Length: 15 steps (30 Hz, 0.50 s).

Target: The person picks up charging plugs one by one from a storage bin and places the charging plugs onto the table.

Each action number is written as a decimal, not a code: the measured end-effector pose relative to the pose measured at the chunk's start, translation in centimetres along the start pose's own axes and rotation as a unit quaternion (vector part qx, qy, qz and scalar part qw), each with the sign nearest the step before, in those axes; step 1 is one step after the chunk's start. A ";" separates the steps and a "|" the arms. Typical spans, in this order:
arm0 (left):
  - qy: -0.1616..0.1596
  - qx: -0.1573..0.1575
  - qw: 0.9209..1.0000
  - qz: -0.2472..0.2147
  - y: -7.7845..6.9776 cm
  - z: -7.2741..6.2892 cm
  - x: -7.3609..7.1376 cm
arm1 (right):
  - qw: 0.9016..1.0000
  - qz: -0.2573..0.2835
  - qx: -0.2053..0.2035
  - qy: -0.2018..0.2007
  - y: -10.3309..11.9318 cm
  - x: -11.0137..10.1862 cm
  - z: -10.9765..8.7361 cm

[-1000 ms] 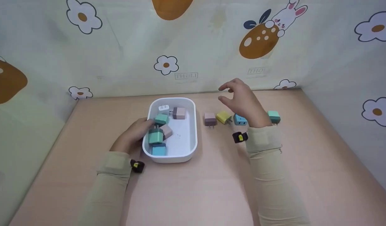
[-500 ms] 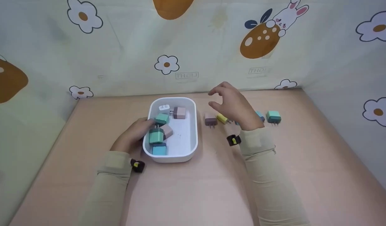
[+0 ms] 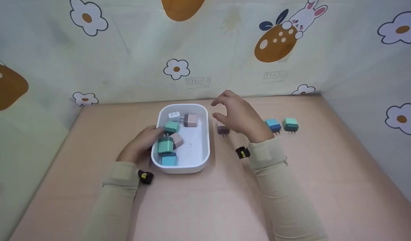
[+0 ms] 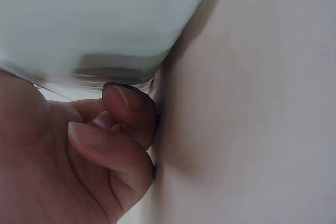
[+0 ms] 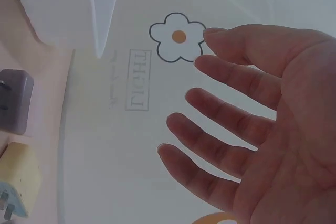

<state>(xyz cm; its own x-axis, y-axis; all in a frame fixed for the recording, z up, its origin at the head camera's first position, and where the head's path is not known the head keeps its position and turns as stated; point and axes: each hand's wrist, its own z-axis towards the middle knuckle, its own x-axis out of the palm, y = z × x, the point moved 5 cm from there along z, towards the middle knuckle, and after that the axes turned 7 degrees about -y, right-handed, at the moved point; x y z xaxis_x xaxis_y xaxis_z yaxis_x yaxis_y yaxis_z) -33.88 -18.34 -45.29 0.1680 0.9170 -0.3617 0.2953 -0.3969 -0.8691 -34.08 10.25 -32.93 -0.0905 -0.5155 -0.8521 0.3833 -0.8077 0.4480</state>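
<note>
My left hand grips the left wall of a white plastic bin, thumb over the rim. In the left wrist view its curled fingers lie beside the bin's outer side. Plug chargers lie in the bin: a white one, two pink ones, two green ones and a blue one. My right hand hovers right of the bin with fingers apart, holding nothing. Under it, a mauve charger is partly hidden; the right wrist view also shows a yellow charger.
Farther right on the peach tabletop stand a blue charger and a green charger, prongs toward me. A patterned cloth wall rises behind the table and along both sides.
My right hand has moved left toward the bin, uncovering the blue charger at right and covering the yellow one in the head view. The left hand and bin stay put.
</note>
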 end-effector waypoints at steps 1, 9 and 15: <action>0.000 -0.001 1.000 -0.001 0.0 0.0 0.0 | 1.000 -0.002 -0.011 0.003 0.5 0.3 -0.1; 0.007 -0.003 1.000 -0.016 0.0 -0.2 0.0 | 0.991 -0.003 -0.116 0.059 4.9 4.2 -1.1; 0.017 -0.011 0.998 -0.054 0.1 -0.4 0.1 | 0.982 -0.010 -0.146 0.119 6.3 7.5 -1.9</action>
<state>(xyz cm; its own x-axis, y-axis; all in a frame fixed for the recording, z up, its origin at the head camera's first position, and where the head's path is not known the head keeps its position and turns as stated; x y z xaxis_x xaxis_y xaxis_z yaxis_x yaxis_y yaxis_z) -33.47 -18.25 -45.29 0.1651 0.9530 -0.2542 0.3341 -0.2965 -0.8947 -30.60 1.84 -36.98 0.1032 -0.3909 -0.9146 0.6344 -0.6823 0.3632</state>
